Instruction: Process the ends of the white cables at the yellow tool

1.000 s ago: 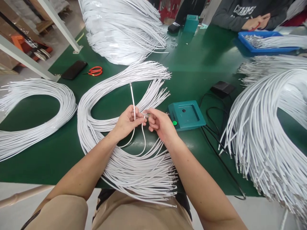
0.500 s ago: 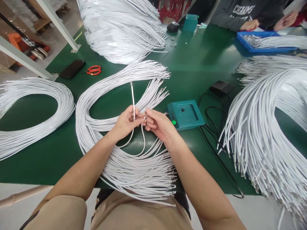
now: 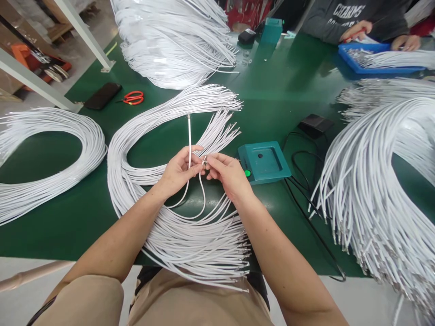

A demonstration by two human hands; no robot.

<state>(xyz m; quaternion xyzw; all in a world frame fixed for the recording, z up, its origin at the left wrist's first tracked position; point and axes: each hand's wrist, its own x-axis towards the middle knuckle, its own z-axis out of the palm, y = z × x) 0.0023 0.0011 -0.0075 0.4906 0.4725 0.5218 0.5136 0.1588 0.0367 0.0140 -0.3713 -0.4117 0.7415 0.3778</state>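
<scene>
My left hand (image 3: 180, 172) is closed on a white cable (image 3: 189, 136), one end of which stands up above the fingers while the rest loops down toward the bundle. Against it, my right hand (image 3: 229, 174) pinches the cable's other end, where a small frayed or metallic tip (image 3: 204, 162) shows between the fingertips. Under and around both hands lies a large curved bundle of white cables (image 3: 200, 249). Just right of my right hand is a teal device (image 3: 265, 162) with a green button.
Coiled white cables (image 3: 84, 158) lie at the left, a big pile (image 3: 170, 40) behind, another (image 3: 370, 181) at right. Red-handled scissors (image 3: 133, 98) and a black phone (image 3: 103, 96) sit back left. A person's hands work by a blue tray (image 3: 360, 68).
The fingers of my left hand have spread slightly at the top, and my right fingertips have shifted on the cable tip. The person across has moved both hands.
</scene>
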